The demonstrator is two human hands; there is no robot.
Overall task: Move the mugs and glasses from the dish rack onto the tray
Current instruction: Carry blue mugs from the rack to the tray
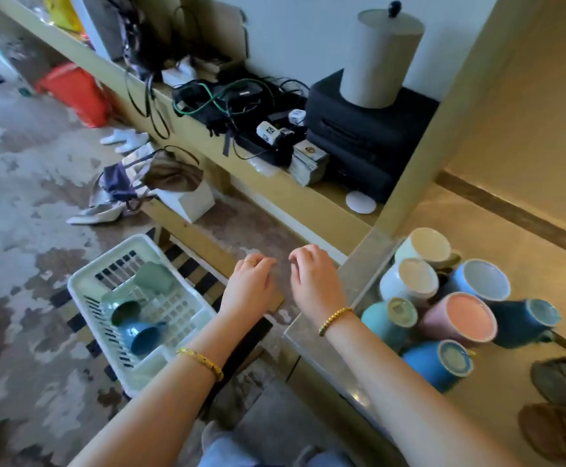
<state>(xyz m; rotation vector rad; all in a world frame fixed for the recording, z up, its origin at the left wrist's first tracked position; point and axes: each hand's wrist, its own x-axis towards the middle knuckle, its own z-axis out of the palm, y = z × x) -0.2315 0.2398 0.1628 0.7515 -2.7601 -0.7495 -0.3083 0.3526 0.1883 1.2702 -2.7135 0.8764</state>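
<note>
Both hands, left (253, 284) and right (312, 278), hovered empty, fingers loosely curled. Three mugs (140, 311) lay in the dish rack (83, 281), left; tray (359, 264) right. Next grip: one mug by its body.

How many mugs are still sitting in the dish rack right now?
3, all in the white dish rack: a pale green mug at the far end, a dark green mug in the middle, a blue mug nearest. A clear glass could be hidden.
</note>
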